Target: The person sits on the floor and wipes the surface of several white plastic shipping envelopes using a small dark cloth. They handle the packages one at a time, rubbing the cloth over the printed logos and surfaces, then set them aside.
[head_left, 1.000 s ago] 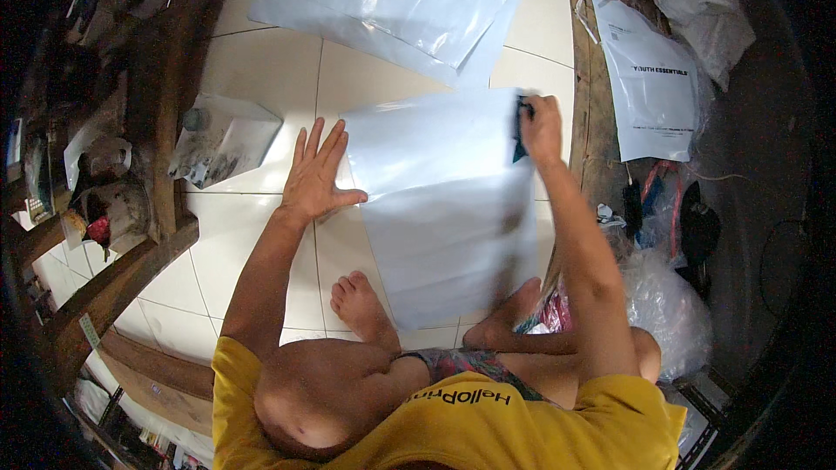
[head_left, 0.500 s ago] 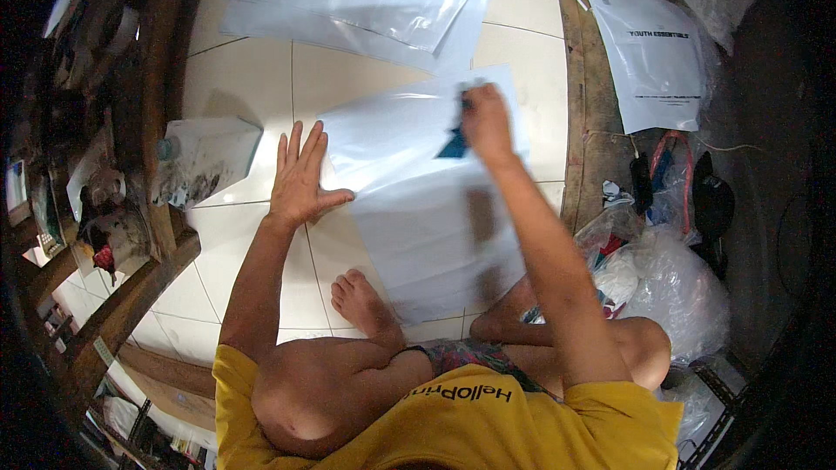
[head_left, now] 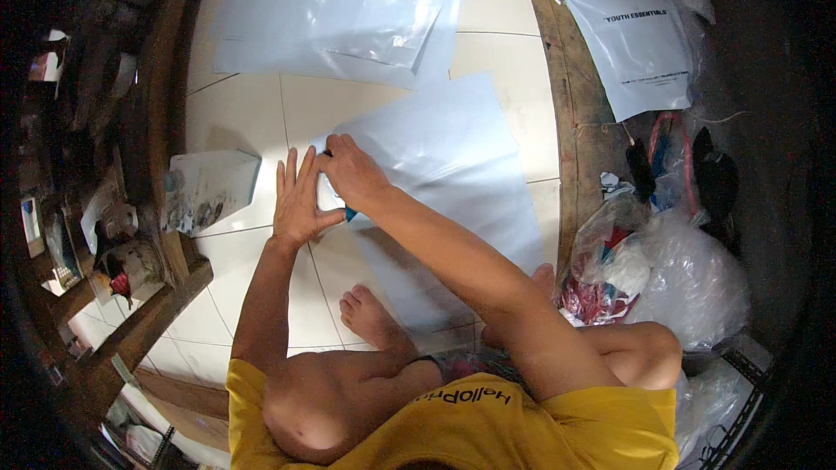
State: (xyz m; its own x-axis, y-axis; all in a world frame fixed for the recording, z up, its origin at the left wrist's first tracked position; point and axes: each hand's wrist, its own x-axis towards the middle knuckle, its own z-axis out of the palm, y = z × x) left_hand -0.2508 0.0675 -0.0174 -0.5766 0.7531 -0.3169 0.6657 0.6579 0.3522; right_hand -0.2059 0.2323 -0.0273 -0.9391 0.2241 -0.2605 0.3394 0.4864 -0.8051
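A whitish, glossy plastic sheet [head_left: 453, 152] lies flat on the tiled floor in front of my crossed legs. My left hand [head_left: 299, 200] rests at its left edge, fingers stretched out and thumb spread toward the sheet. Right beside it, my right hand [head_left: 353, 172] is closed on a dark teal cloth [head_left: 351, 214]. Most of the cloth is hidden under the right hand; only a corner and a dark bit by the fingertips show. My right forearm crosses over the sheet's lower part.
Several similar plastic sheets [head_left: 340, 13] lie farther off. Left of my hands stands a smudged, pale box-like container [head_left: 211, 187] by a wooden rack [head_left: 165, 296]. On the right are a wooden board [head_left: 557, 61], a printed white plastic bag [head_left: 623, 30] and stuffed clear plastic bags [head_left: 675, 283].
My right hand has swept left across the sheet with the cloth, from its right side to beside my left hand. The left hand has stayed at the sheet's left edge.
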